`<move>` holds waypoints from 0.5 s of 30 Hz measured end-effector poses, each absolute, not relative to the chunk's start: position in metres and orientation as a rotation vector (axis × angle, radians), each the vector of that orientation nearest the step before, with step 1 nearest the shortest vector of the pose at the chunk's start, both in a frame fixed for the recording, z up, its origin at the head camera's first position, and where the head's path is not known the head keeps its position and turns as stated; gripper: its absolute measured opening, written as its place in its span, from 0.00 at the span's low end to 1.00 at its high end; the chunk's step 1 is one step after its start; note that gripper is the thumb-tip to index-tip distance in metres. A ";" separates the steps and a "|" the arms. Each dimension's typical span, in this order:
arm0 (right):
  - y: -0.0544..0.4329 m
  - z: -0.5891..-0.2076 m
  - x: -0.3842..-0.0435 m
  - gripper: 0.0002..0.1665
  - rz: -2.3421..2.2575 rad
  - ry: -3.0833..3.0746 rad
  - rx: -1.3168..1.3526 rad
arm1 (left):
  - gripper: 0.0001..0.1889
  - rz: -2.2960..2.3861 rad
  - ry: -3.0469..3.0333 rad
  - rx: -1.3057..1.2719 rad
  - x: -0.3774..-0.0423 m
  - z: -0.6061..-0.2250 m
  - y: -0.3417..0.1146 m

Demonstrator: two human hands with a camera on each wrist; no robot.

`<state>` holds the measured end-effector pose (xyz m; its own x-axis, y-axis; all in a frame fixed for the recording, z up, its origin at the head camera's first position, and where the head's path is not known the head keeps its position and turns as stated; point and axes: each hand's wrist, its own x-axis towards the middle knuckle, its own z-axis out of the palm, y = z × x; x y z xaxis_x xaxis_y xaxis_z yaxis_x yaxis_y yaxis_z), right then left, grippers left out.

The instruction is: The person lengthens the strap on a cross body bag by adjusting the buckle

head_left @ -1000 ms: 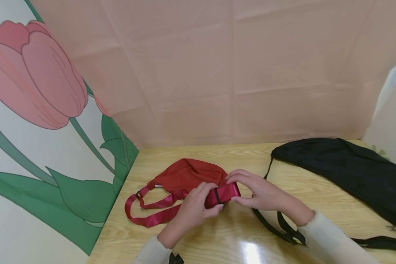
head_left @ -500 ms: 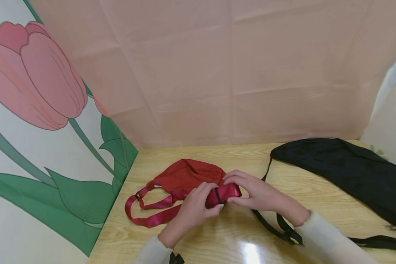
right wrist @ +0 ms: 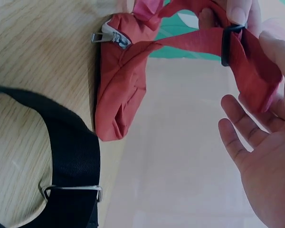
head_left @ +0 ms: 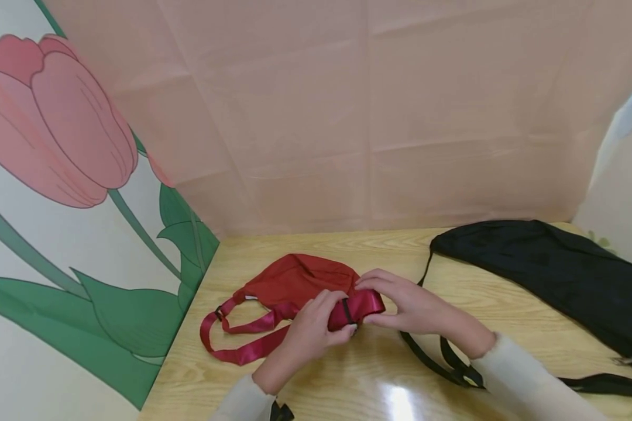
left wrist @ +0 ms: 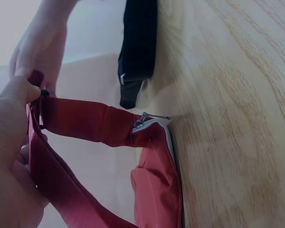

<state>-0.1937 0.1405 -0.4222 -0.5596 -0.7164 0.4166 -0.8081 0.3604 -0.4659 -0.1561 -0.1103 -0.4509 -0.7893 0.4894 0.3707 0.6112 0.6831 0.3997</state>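
A red waist bag [head_left: 302, 278] lies on the wooden table, its shiny crimson strap [head_left: 250, 351] looping out to the left. My left hand [head_left: 311, 327] pinches the strap at a black slider buckle [head_left: 346, 311], raised in front of the bag. To the right of the buckle, the strap folds into a short loop [head_left: 368, 304]. My right hand [head_left: 418, 304] holds that loop between thumb and fingers. In the right wrist view, the outer fingers [right wrist: 237, 135] of this hand spread away from the strap. A metal zipper pull [right wrist: 104, 35] shows at the bag's end.
A larger black bag [head_left: 548, 280] lies on the right side of the table. Its black strap [head_left: 434, 365] curves under the right forearm, with a metal slider [right wrist: 73, 188]. A pink sheet [head_left: 368, 117] hangs behind, and a tulip-printed panel [head_left: 84, 128] stands at left.
My right hand has shifted slightly left along the strap loop, its fingertips closer to the buckle. The left hand keeps its grip, and both bags lie in the same places.
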 end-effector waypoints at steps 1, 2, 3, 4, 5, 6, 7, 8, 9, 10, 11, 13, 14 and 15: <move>0.139 -0.422 -0.194 0.26 0.971 -2.469 1.400 | 0.27 -0.756 -2.661 -0.886 -0.156 -0.451 -0.110; 0.138 -0.422 -0.193 0.25 0.971 -2.469 1.399 | 0.27 -0.755 -2.661 -0.888 -0.156 -0.451 -0.110; 0.138 -0.422 -0.193 0.24 0.967 -2.472 1.397 | 0.27 -0.754 -2.661 -0.889 -0.156 -0.450 -0.110; 0.138 -0.422 -0.193 0.23 0.969 -2.475 1.397 | 0.27 -0.757 -2.661 -0.889 -0.156 -0.450 -0.110; 0.138 -0.422 -0.193 0.23 0.971 -2.478 1.394 | 0.27 -0.757 -2.661 -0.889 -0.156 -0.450 -0.110; 0.139 -0.422 -0.193 0.22 0.971 -2.483 1.387 | 0.27 -0.760 -2.663 -0.887 -0.155 -0.450 -0.110; 0.140 -0.422 -0.193 0.22 0.973 -2.489 1.378 | 0.27 -0.764 -2.664 -0.885 -0.155 -0.450 -0.110; 0.141 -0.422 -0.193 0.22 0.975 -2.496 1.367 | 0.27 -0.766 -2.665 -0.883 -0.155 -0.450 -0.110; 0.142 -0.422 -0.192 0.22 0.978 -2.500 1.357 | 0.27 -0.771 -2.666 -0.880 -0.155 -0.449 -0.110; 0.144 -0.422 -0.192 0.21 0.982 -2.506 1.345 | 0.28 -0.775 -2.668 -0.877 -0.155 -0.449 -0.110; 0.146 -0.421 -0.192 0.21 0.984 -2.512 1.333 | 0.28 -0.775 -2.670 -0.873 -0.155 -0.449 -0.111; 0.148 -0.421 -0.191 0.21 0.988 -2.521 1.318 | 0.28 -0.780 -2.674 -0.867 -0.155 -0.448 -0.111; 0.150 -0.421 -0.192 0.20 0.989 -2.527 1.313 | 0.28 -0.782 -2.675 -0.864 -0.155 -0.448 -0.111; 0.150 -0.421 -0.192 0.20 0.990 -2.528 1.313 | 0.28 -0.785 -2.677 -0.861 -0.155 -0.448 -0.111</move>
<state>-0.1917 0.1505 -0.4208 -0.6148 -0.6857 0.3898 -0.7680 0.4079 -0.4938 -0.1553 -0.1110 -0.4483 -0.8037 0.4751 0.3582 0.5933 0.6852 0.4224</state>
